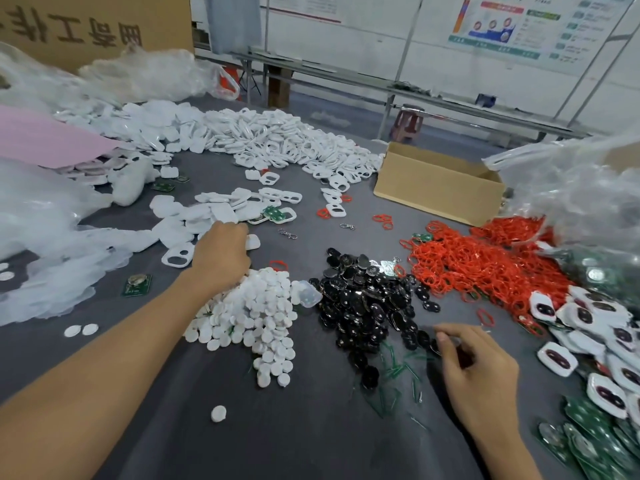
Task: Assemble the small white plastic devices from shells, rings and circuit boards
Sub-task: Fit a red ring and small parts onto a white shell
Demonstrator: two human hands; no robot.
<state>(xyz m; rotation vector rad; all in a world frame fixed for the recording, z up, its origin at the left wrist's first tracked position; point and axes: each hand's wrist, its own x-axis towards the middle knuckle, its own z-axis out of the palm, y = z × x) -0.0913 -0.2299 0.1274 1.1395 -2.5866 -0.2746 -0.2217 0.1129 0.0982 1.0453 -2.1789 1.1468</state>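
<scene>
The left grip [221,252] is stretched far out, back up, with its fingers curled down onto a loose bunch of white shells [211,213]. The fingertips are hidden, so I cannot tell if it holds one. One small white shell [253,242] peeks out just past those fingers, touching them. A flat shell frame [176,259] with two holes lies just to the left of this grip, its long side running left to right. The right grip [479,372] sits low over the grey worktop [311,438]. Its fingers are loosely curled, and its thumb is close to the first finger at the edge of the black pieces [367,306]. I cannot tell if anything is pinched there. The red rings [467,268] and green circuit boards [595,445] lie off to the right, so the right grip is nearer to them. I think the shells are the left grip's job.
</scene>
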